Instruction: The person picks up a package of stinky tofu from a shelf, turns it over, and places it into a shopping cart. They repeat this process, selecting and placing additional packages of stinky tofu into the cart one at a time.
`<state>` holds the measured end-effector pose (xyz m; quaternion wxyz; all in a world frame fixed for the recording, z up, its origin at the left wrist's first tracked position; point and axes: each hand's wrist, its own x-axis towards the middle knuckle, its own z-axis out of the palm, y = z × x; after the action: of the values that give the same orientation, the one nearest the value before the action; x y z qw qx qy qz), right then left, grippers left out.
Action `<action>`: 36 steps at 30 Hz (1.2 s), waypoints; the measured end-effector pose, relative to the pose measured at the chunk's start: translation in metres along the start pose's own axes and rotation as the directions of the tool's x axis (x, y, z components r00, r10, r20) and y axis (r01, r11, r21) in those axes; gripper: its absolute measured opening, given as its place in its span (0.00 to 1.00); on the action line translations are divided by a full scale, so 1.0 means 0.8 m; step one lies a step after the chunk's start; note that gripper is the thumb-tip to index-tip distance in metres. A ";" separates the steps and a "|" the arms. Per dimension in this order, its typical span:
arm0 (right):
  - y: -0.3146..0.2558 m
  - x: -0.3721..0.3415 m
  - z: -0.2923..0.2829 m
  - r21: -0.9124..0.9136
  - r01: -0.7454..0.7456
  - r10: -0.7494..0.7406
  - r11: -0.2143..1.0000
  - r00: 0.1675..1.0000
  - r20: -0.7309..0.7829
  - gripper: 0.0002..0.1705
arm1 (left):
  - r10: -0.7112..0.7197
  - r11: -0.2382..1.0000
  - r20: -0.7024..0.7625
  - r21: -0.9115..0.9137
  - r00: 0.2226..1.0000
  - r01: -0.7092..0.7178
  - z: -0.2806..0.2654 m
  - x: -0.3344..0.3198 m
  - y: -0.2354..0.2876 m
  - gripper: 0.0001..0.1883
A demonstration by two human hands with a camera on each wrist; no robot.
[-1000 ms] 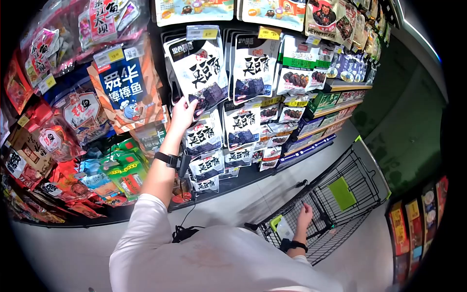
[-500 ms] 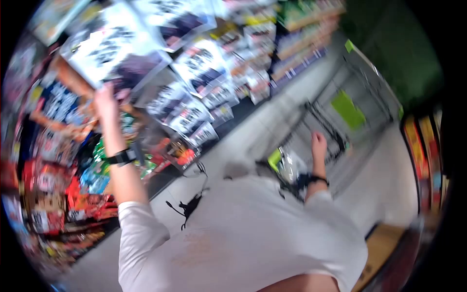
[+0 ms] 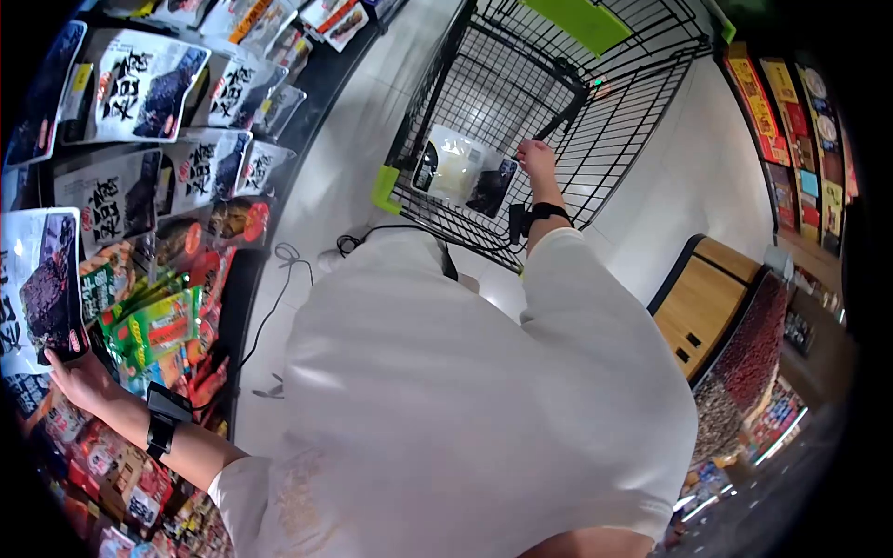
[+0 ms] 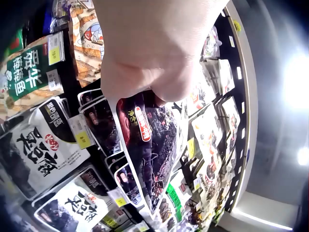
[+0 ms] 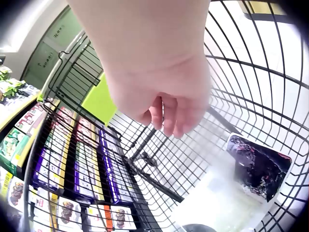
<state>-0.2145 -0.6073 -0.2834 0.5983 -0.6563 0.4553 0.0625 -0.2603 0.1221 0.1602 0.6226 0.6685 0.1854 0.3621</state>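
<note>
At the far left of the head view, my left hand pinches the lower edge of a black-and-white stinky tofu pouch, its dark food picture facing out. In the left wrist view the same pouch hangs from under the hand, which hides the gripped edge. My right hand hovers over the shopping cart, fingers loosely curled with nothing in them. On the cart's floor lies another pouch, white with dark printed parts; the right wrist view shows its dark picture below the hand.
Shelves of hanging snack bags line the left, with more tofu pouches and green packets. A black cable lies on the floor by the shelf edge. A wooden bin and a display rack stand on the right.
My left hand has drawn the pouch off the hanging row and brought it down leftward. The view has swung toward the cart, whose inside now shows. My right hand is still over the cart.
</note>
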 end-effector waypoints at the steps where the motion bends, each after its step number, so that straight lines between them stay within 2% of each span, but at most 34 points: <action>1: 0.006 0.006 0.005 -0.058 -0.029 0.031 0.998 0.999 0.024 0.09 | -0.060 0.998 -0.001 -0.003 0.998 0.060 -0.017 0.000 -0.011 0.20; 2: 0.027 0.022 0.009 -0.108 -0.055 0.060 0.993 0.997 0.048 0.09 | -0.112 0.994 0.001 -0.009 0.994 0.112 -0.032 -0.003 -0.020 0.20; 3: 0.053 0.043 0.010 -0.127 -0.057 0.065 0.990 0.996 0.061 0.09 | -0.118 0.993 -0.023 0.020 0.993 0.118 0.010 -0.041 -0.015 0.20; 4: 0.081 0.065 0.010 -0.229 -0.077 0.109 0.970 0.986 0.130 0.11 | -0.156 0.987 0.058 0.053 0.986 0.153 -0.004 -0.045 -0.027 0.20; 5: 0.106 0.085 0.012 -0.328 -0.086 0.156 0.941 0.969 0.193 0.13 | -0.208 0.973 0.025 0.113 0.978 0.204 0.014 -0.070 -0.030 0.20; 6: 0.127 0.101 0.017 -0.338 -0.081 0.156 0.938 0.967 0.202 0.13 | -0.254 0.954 -0.009 0.165 0.967 0.252 0.038 -0.092 -0.037 0.20; 7: 0.146 0.113 0.022 -0.559 0.078 0.069 0.825 0.969 0.236 0.18 | -0.298 0.919 -0.063 0.252 0.952 0.304 0.039 -0.103 -0.056 0.20; 8: 0.152 0.123 0.035 -0.733 0.226 -0.010 0.642 0.958 0.287 0.23 | -0.314 0.882 -0.060 0.351 0.948 0.314 0.071 -0.126 -0.063 0.19; 9: 0.145 0.131 0.050 -0.728 0.234 -0.015 0.645 0.956 0.294 0.23 | -0.391 0.853 -0.066 0.348 0.918 0.388 0.084 -0.141 -0.079 0.18; 10: 0.136 0.128 0.062 -0.761 0.327 -0.082 0.561 0.936 0.342 0.29 | -0.471 0.812 -0.076 0.354 0.879 0.465 0.091 -0.155 -0.096 0.17; 11: 0.134 0.119 0.071 -0.786 0.405 -0.129 0.467 0.911 0.393 0.35 | -0.524 0.782 -0.025 0.383 0.852 0.492 0.101 -0.170 -0.113 0.15; 12: 0.126 0.105 0.080 -0.787 0.399 -0.101 0.471 0.910 0.401 0.35 | -0.577 0.746 0.019 0.418 0.816 0.518 0.110 -0.185 -0.127 0.14; 14: 0.099 0.088 0.104 -0.763 0.514 -0.136 0.393 0.852 0.505 0.42 | -0.669 0.708 0.107 0.392 0.735 0.588 0.135 -0.213 -0.149 0.13; 15: 0.102 0.092 0.113 -0.760 0.511 -0.125 0.401 0.852 0.508 0.42 | -0.698 0.684 0.104 0.390 0.709 0.617 0.153 -0.226 -0.152 0.12; 17: 0.116 0.100 0.119 -0.810 0.492 -0.079 0.319 0.865 0.495 0.45 | -0.716 0.680 0.132 0.355 0.685 0.642 0.150 -0.242 -0.173 0.14; 18: 0.107 0.096 0.122 -0.813 0.485 -0.064 0.322 0.868 0.492 0.45 | -0.722 0.683 0.171 0.327 0.670 0.653 0.143 -0.249 -0.184 0.14; 20: 0.088 0.092 0.121 -0.788 0.399 0.108 0.470 0.860 0.500 0.44 | -0.689 0.721 0.206 0.292 0.695 0.629 0.140 -0.262 -0.199 0.15; 23: 0.092 0.095 0.110 -0.820 0.410 0.133 0.399 0.859 0.494 0.37 | -0.760 0.648 0.264 0.247 0.594 0.720 0.128 -0.273 -0.209 0.15; 24: 0.091 0.091 0.116 -0.837 0.406 0.167 0.366 0.856 0.489 0.34 | -0.722 0.692 0.211 0.252 0.659 0.677 0.137 -0.281 -0.210 0.14; 26: 0.118 0.094 0.106 -0.735 0.466 0.090 0.493 0.813 0.575 0.28 | -0.671 0.742 0.218 0.198 0.709 0.641 0.132 -0.294 -0.211 0.14; 27: 0.118 0.087 0.097 -0.735 0.447 0.111 0.510 0.813 0.572 0.30 | -0.721 0.692 0.186 0.146 0.667 0.707 0.127 -0.298 -0.206 0.14; 28: 0.109 0.073 0.091 -0.736 0.434 0.128 0.519 0.812 0.569 0.32 | -0.722 0.687 0.205 0.096 0.661 0.720 0.121 -0.303 -0.201 0.14; 29: 0.080 0.044 0.082 -0.687 0.465 0.101 0.558 0.784 0.613 0.32 | -0.688 0.720 0.211 0.079 0.694 0.690 0.122 -0.311 -0.194 0.15; 30: 0.050 0.012 0.074 -0.634 0.493 0.069 0.596 0.756 0.651 0.32 | -0.693 0.705 0.276 0.065 0.667 0.706 0.110 -0.315 -0.187 0.14; 32: 0.042 0.005 0.045 -0.680 0.439 -0.069 0.587 0.864 0.498 0.30 | -0.703 0.687 0.279 0.026 0.655 0.726 0.092 -0.330 -0.174 0.14; 34: -0.020 -0.071 0.021 -0.346 0.535 -0.275 0.771 0.769 0.577 0.28 | -0.713 0.676 0.280 0.030 0.643 0.736 0.066 -0.344 -0.157 0.13; 35: -0.037 -0.098 0.016 -0.341 0.564 -0.303 0.752 0.756 0.581 0.28 | -0.673 0.702 0.311 -0.017 0.671 0.712 0.053 -0.352 -0.148 0.13; 36: -0.061 -0.120 0.005 -0.254 0.594 -0.422 0.763 0.756 0.501 0.28 | -0.660 0.727 0.290 0.018 0.693 0.686 0.042 -0.361 -0.143 0.14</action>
<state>-0.2353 -0.5602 -0.1888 0.5275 -0.8353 0.0947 0.1227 -0.4061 -0.0851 -0.0226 0.7611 0.5685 0.3116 0.0197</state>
